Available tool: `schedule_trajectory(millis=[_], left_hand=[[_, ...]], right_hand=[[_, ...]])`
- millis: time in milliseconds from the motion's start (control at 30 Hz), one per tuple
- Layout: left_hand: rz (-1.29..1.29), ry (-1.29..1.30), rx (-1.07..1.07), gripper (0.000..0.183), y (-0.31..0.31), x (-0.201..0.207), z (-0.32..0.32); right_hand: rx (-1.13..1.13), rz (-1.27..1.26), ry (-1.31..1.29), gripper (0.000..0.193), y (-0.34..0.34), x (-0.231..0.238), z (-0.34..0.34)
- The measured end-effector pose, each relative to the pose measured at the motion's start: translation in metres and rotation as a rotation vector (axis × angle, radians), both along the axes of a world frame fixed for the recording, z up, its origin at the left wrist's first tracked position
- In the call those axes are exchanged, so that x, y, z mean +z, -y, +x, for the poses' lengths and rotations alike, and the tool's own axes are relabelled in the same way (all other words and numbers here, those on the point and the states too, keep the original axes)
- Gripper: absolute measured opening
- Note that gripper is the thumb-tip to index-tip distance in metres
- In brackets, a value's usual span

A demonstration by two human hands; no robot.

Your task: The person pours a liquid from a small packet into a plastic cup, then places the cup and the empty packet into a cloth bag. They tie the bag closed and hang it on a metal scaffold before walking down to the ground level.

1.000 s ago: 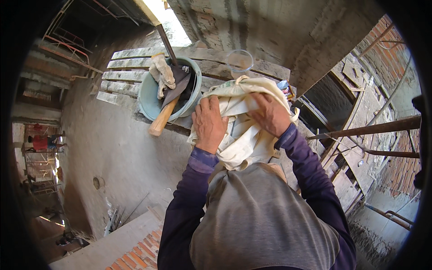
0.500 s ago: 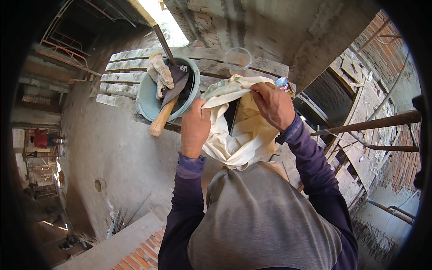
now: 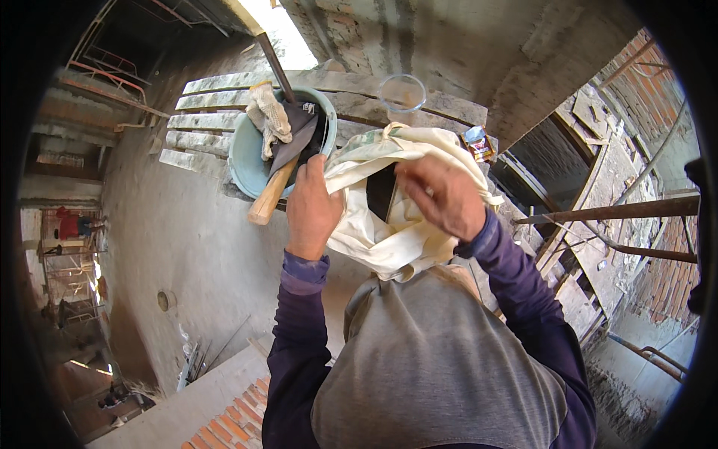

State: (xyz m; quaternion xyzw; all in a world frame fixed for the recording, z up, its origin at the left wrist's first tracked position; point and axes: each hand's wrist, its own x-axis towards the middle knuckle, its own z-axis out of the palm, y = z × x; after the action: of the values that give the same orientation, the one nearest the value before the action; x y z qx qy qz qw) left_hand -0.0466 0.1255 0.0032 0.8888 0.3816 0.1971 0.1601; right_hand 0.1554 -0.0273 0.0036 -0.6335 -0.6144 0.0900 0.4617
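Both hands are gripping the cream cloth bag (image 3: pixel 389 224) just right of the teal bucket (image 3: pixel 243 161): the left hand (image 3: pixel 313 209) is clenching its left edge, the right hand (image 3: pixel 441 196) is pinching its top, and the bag is hanging between them, opening upward.

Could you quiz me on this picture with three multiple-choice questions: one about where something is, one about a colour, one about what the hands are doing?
1. Where does the glove lie?
A. over the bucket's rim
B. on the bricks
C. on the person's lap

2. What colour is the bucket?
A. red
B. light blue-green
C. black

3. What are the hands doing with the cloth bag?
A. both grip it and hold its mouth open
B. only one touches it
C. neither touches it

Answers:
1. A, the glove drapes over the bucket's edge beside the wooden-handled tool.
2. B, its wall shows pale teal.
3. A, the left hand and right hand each clutch a side, with a dark gap between.
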Motion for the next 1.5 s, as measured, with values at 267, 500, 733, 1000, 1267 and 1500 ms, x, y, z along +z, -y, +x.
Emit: schedule_trajectory(millis=[267, 500, 733, 1000, 1267, 1500], left_hand=[[-0.146, 0.049, -0.052, 0.048, 0.010, 0.009, -0.005], [-0.280, 0.135, -0.004, 0.036, 0.018, 0.009, -0.012], [-0.460, 0.087, 0.114, 0.043, 0.026, 0.016, -0.016], [-0.717, 0.254, -0.088, 0.064, 0.047, -0.002, -0.010], [-1.011, 0.363, -0.115, 0.054, 0.062, -0.016, -0.009], [-1.261, 0.683, -0.058, 0.056, 0.053, -0.026, -0.018]], right_hand=[[0.293, -0.682, 0.224, 0.021, 0.038, -0.071, -0.018], [0.052, -0.550, -0.070, 0.020, 0.075, -0.047, -0.019], [-0.453, -0.287, 0.325, 0.023, 0.063, -0.020, 0.022], [-0.107, -0.307, -0.557, 0.014, 0.042, -0.007, -0.021], [0.104, -0.172, -0.430, 0.035, 0.017, 0.005, -0.045], [-0.106, -0.384, -0.092, 0.023, 0.045, -0.048, 0.010]])
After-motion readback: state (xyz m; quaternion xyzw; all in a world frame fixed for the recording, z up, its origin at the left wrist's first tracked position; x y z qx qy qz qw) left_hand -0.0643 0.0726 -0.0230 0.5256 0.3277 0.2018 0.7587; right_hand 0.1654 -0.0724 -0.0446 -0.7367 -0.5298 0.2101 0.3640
